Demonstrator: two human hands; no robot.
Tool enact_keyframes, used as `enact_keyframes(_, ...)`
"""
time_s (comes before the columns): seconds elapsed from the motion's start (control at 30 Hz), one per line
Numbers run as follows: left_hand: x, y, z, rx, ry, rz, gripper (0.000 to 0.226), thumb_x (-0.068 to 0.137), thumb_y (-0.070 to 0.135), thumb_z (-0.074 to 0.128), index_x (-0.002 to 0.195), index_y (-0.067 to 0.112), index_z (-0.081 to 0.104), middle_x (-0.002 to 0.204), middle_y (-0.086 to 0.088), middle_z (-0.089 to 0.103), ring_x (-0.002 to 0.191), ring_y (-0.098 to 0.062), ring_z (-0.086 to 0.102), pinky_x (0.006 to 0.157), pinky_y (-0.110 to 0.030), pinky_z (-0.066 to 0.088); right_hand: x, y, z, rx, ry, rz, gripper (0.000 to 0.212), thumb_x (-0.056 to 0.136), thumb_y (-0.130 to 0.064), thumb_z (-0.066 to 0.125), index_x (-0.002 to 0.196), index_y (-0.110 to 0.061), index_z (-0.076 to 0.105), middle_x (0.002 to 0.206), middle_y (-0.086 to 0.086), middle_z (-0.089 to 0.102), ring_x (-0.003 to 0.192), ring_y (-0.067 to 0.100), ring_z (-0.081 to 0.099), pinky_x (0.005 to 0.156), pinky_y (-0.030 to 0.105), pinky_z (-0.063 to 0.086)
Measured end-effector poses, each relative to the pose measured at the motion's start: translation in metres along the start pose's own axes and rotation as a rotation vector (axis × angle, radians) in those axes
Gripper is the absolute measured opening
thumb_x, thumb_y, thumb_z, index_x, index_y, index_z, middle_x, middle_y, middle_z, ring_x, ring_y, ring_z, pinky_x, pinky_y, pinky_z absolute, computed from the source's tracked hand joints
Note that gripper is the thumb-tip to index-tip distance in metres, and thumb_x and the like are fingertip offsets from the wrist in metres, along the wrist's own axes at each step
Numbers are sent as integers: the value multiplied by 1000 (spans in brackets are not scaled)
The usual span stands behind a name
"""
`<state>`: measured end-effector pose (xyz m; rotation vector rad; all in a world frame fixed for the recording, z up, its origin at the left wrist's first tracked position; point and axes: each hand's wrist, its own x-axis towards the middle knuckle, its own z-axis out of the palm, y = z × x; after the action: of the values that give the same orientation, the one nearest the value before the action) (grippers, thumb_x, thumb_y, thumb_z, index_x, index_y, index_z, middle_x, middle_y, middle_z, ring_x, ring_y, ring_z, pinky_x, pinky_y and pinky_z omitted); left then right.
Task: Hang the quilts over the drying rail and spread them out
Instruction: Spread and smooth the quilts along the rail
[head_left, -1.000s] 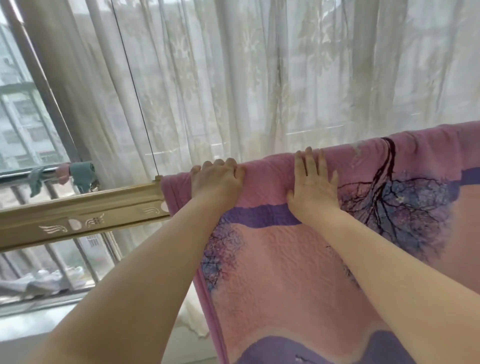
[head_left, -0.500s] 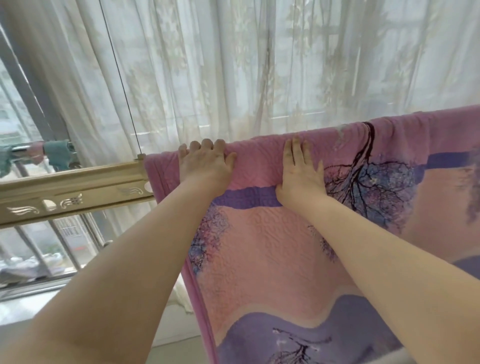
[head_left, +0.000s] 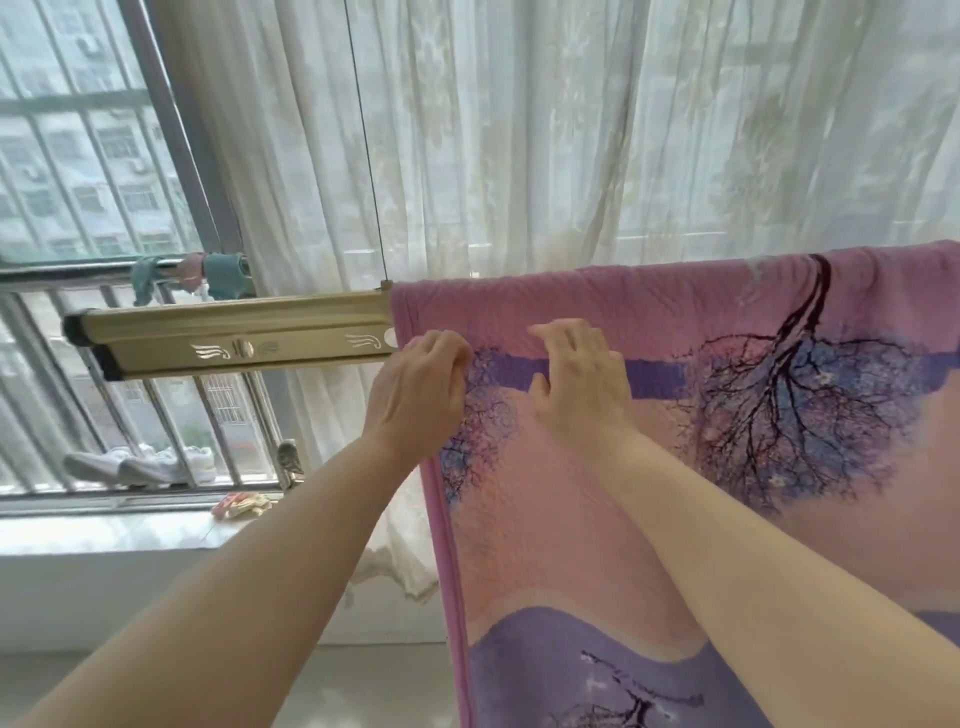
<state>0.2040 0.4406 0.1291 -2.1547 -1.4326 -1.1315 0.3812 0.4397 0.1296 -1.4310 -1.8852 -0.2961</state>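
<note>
**Quilt up on the rail, but one hard tug could drag it askew**

The pink and purple quilt (head_left: 519, 519) hangs over the drying rail (head_left: 234, 332), its left edge just beside the point where the thin suspension wire (head_left: 363, 140) meets the bar. The bare end of the rail sticks out to the left. The left hand (head_left: 418, 389) is at that edge with its fingers curled into the cloth, apparently pinching a bit of fabric. The right hand (head_left: 579, 387) lies near it on the purple band, fingers loosely spread and pressing on the cloth, gripping nothing.

The main risk is uneven pulling. If the left hand hauls sideways while the right pins the cloth, the fabric between them is likely to bunch rather than spread. A downward tug on this side could slide more quilt off the front of the rail, and how much hangs behind cannot be seen, so the balance is a guess. The rail hangs from a wire, so a sharp pull may set it swinging or tilt it. The edge could also snag where the wire is fixed, and the lace curtain (head_left: 519, 130) close behind might catch in the folds
</note>
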Motion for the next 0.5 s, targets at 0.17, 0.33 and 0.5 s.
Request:
enact_keyframes(0.17,-32,-53,7,-31,-169,-241,19,92,11,47,98,16,64,92,1,67,83,-22,63,67,-33,49,3,-24,21,4,-105,-25,40,89,-14,51,129,-21,53,121,2,57,110,22,54,89,39,41)
enact_keyframes(0.33,-42,-117,26,-28,-459,-383,27,92,11,45,104,21,67,108,2,67,98,-18,61,78,-31,50,12,-44,51,-43,-110,84,36,90,-16,49,125,-23,55,117,0,60,108,21,56,88,37,42)
enact_keyframes(0.5,-26,-167,35,-135,-520,-361,29,91,10,45,104,20,69,111,1,65,96,-18,62,76,-29,51,25,-72,86,-39,-195,261,35,88,-14,49,121,-21,57,120,3,60,109,24,58,93,42,46)
